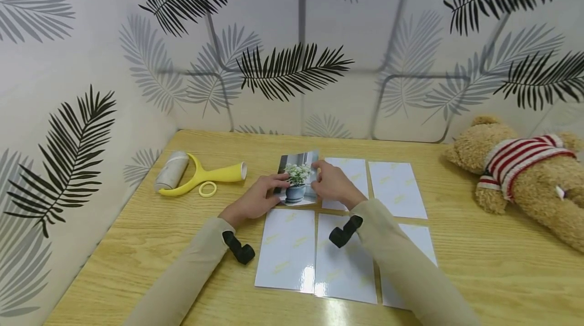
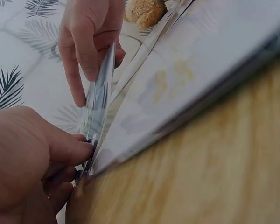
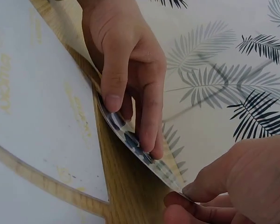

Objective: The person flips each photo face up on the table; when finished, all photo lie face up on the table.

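Observation:
A photo print [image 1: 296, 193] of white flowers in a blue pot is tilted up off the table, its picture side showing in the head view. My left hand [image 1: 258, 196] pinches its left edge between thumb and fingers. At the opposite edge, my right hand [image 1: 336, 183] pinches the print. The left wrist view catches the print [image 2: 100, 100] nearly edge-on, with the left hand [image 2: 25, 158] near and the right hand [image 2: 91, 32] beyond. In the right wrist view the print [image 3: 135, 147] bows slightly between the two hands. Several white-backed sheets [image 1: 287, 250] lie face down in rows beside it.
A yellow-handled lint roller [image 1: 201, 176] and a small yellow ring [image 1: 207, 189] lie on the left of the wooden table [image 1: 137, 245]. A teddy bear [image 1: 515, 174] in a striped sweater lies at the right. A leaf-patterned wall [image 1: 274, 22] stands behind the table.

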Action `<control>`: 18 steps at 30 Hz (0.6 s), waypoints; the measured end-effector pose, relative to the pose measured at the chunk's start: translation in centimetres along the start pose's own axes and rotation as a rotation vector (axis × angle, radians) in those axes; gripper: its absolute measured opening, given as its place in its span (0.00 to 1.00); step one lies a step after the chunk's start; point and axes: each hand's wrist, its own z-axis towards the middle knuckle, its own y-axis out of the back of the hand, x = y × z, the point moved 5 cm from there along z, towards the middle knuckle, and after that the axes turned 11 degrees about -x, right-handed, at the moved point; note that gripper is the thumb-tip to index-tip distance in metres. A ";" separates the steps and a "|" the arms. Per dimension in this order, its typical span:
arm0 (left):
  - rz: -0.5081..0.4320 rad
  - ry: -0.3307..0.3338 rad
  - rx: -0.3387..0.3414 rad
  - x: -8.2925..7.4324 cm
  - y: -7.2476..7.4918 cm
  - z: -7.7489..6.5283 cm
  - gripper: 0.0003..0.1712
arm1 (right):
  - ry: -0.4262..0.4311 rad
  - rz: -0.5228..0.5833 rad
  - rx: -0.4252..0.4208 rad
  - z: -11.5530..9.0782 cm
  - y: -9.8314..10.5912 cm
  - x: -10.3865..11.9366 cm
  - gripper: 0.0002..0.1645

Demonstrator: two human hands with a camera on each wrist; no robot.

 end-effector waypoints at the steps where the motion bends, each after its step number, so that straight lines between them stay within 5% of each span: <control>1: 0.026 0.003 0.005 0.0 0.0 -0.1 0.23 | -0.004 -0.009 0.003 0.1 -0.1 -0.1 0.33; 7: 0.126 0.000 0.015 -0.2 0.0 -0.1 0.25 | 0.026 -0.163 -0.005 1.1 -0.5 -0.5 0.29; 18: 0.124 -0.009 -0.021 0.4 0.2 -0.5 0.23 | 0.003 -0.299 0.014 1.8 -1.1 -0.4 0.27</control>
